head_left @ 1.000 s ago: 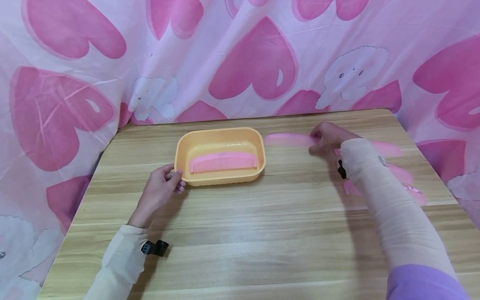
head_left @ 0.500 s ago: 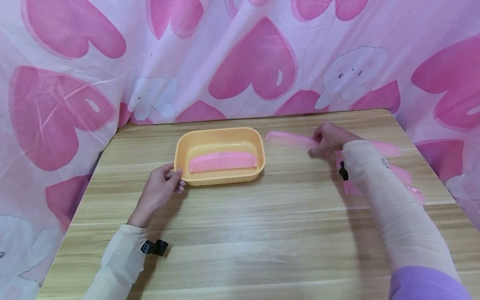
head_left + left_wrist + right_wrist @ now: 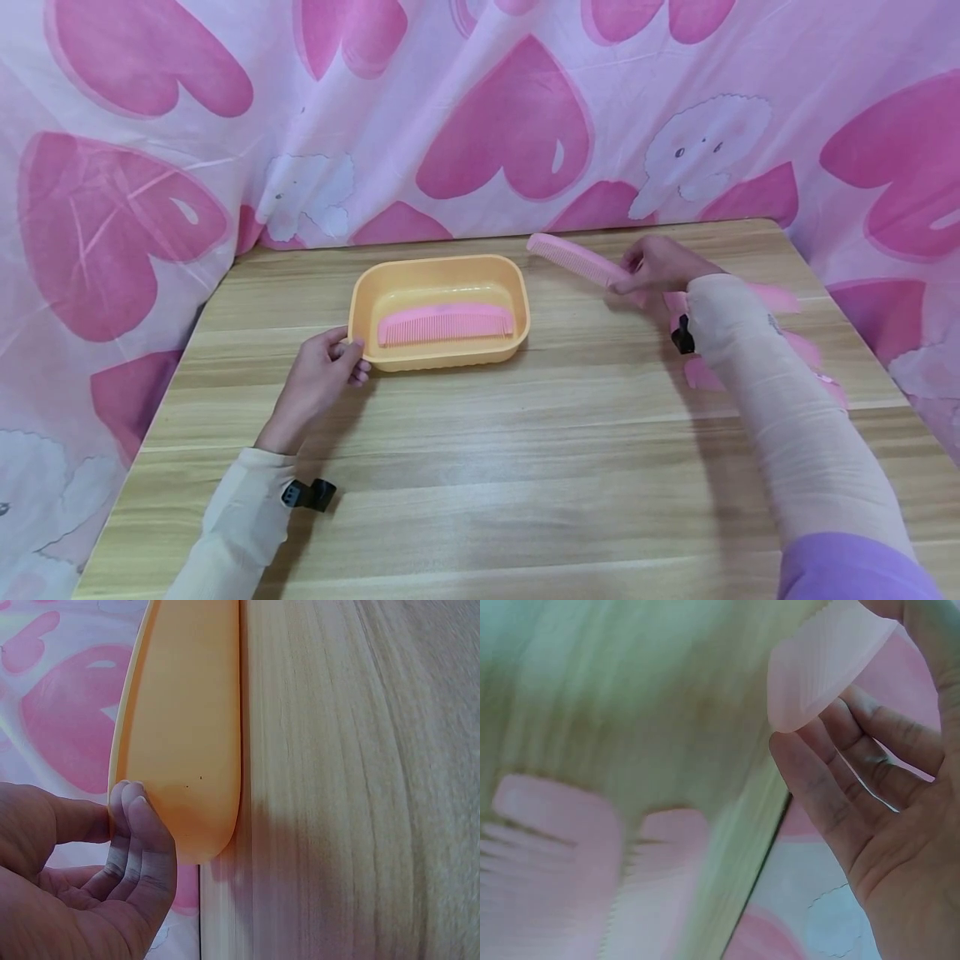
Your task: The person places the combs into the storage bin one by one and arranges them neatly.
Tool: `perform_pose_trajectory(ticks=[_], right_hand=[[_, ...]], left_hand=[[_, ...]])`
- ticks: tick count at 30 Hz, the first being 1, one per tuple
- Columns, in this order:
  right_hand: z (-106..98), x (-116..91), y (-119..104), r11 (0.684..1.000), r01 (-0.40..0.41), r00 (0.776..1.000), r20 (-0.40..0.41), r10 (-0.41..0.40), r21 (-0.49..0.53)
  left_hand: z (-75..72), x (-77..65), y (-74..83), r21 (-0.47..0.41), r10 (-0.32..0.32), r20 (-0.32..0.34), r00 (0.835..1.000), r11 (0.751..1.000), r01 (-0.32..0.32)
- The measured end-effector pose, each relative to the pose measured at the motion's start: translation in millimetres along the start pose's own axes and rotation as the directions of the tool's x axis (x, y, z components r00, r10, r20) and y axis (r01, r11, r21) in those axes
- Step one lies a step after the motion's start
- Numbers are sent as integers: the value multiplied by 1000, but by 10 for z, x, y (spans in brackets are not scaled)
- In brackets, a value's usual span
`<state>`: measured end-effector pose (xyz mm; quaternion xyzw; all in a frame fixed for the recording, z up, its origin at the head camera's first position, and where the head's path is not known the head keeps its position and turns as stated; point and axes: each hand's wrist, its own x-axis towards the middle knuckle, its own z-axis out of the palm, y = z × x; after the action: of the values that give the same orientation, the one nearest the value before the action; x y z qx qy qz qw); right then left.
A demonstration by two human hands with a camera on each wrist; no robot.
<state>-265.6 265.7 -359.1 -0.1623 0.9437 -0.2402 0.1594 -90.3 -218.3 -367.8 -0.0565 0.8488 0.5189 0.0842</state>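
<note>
My left hand pinches the near left corner of a yellow plastic basin by its rim; in the left wrist view the thumb and fingers lie on either side of that wall. One pink comb lies inside the basin, teeth toward me. To the right of the basin, my right hand pinches another pink comb near its right end. That comb slants, its far end raised to the left. The right wrist view shows this held comb between thumb and fingers.
Several more pink combs lie on the wooden table at the right, partly hidden beneath my right forearm. Two of these combs show in the right wrist view. Behind the table hangs a pink curtain printed with hearts.
The comb in my right hand has gone from lying flat to tilted, its left end lifted and swung away from me. My left hand and the basin have stayed in place.
</note>
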Motion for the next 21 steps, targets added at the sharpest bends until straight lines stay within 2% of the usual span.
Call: perform_pose_trajectory(ticks=[11,21], right_hand=[[-71,71,-305,991,122,990,-64,-125,-50],[-49,129,-748,974,219,974,-42,-222,-58]], left_hand=[[-3,-3,0,-2,-4,1,1000,1000,4],[-2,2,-7,-8,-9,-2,1000,1000,9]])
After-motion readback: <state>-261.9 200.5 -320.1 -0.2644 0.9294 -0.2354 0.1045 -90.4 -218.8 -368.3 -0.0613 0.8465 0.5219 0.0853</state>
